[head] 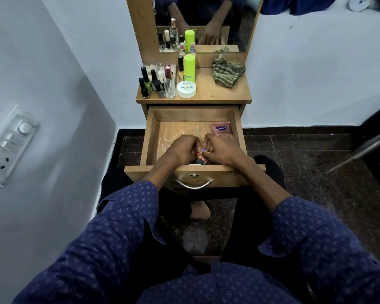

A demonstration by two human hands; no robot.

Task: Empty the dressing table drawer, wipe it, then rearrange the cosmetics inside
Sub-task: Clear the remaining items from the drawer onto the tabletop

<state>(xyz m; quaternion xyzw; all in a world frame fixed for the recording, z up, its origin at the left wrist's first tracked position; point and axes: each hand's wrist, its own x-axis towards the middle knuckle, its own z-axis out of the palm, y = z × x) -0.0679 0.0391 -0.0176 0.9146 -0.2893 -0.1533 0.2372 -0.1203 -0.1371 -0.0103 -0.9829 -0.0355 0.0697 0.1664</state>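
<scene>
Both my hands work inside the open drawer [154,137]: left hand [181,150] and right hand [223,150], fingers curled, pinch small cosmetic tubes [199,155] near its front; pink sachet [222,128] lies rear-right.

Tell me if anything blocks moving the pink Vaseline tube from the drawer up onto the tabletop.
Nothing visible does. The pink Vaseline tube lies uncovered at the open wooden drawer's back right, and bare tabletop sits between the white nail polish jar and striped cloth.
</scene>
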